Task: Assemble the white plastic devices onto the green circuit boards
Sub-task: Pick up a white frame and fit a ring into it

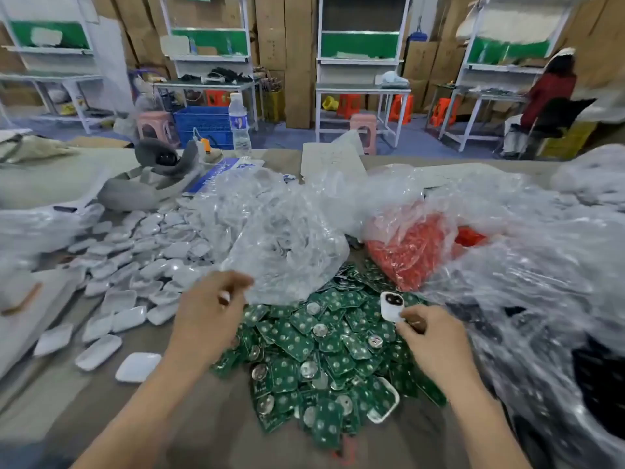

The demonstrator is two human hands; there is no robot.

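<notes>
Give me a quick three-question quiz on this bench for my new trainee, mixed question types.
1. True or false: the right hand pinches a white device above the green circuit boards.
2. The bag of red parts lies: A) on the floor B) beyond the boards, to the right C) on a shelf.
3. Fill in: the loose white shells are piled on the person's ___ side.
Key: 1 true; 2 B; 3 left.

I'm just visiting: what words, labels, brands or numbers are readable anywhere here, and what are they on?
Nothing reads clearly.
Blue-and-white package: white lettering, too blurred.
Water bottle label: blue mark, unreadable.
Green circuit boards: markings too small.
White plastic device in the right hand: no text shows.
</notes>
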